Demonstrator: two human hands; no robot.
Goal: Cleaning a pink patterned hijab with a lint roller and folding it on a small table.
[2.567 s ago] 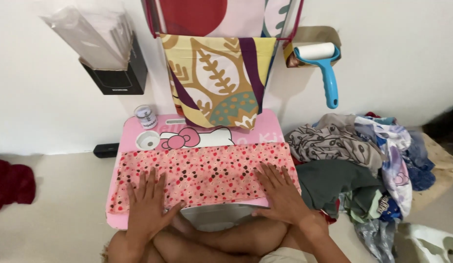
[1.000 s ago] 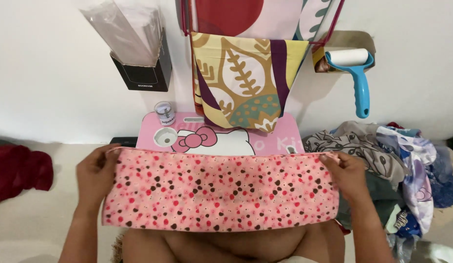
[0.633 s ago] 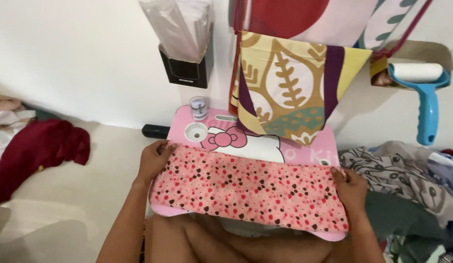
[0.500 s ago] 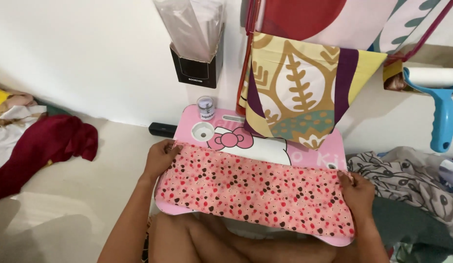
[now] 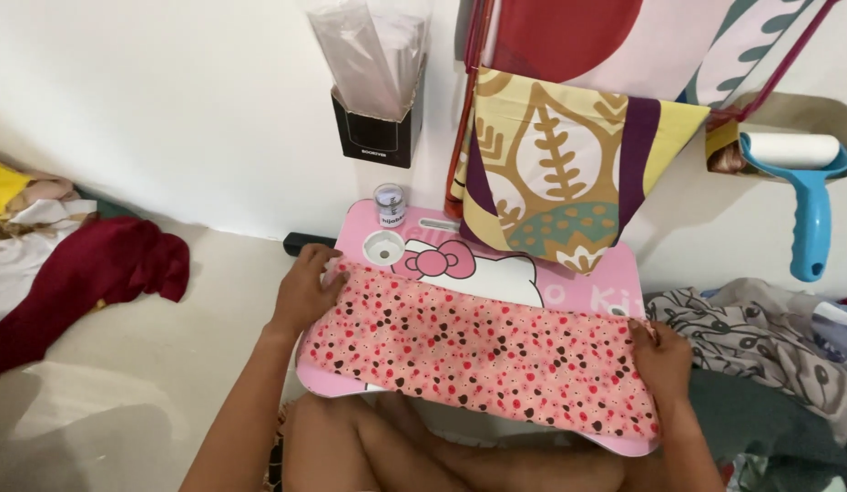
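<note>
Holding: both hands pinch the pink spotted cloth (image 5: 483,351), left hand (image 5: 307,290) on its left end, right hand (image 5: 658,355) on its right
Axis: long side runs left-right, dipping slightly toward the right
Spot: flat on the pink lap table (image 5: 569,290)
Nearby: small white-labelled jar (image 5: 389,204) at table's back-left corner; black wall holder (image 5: 373,137) above it
</note>
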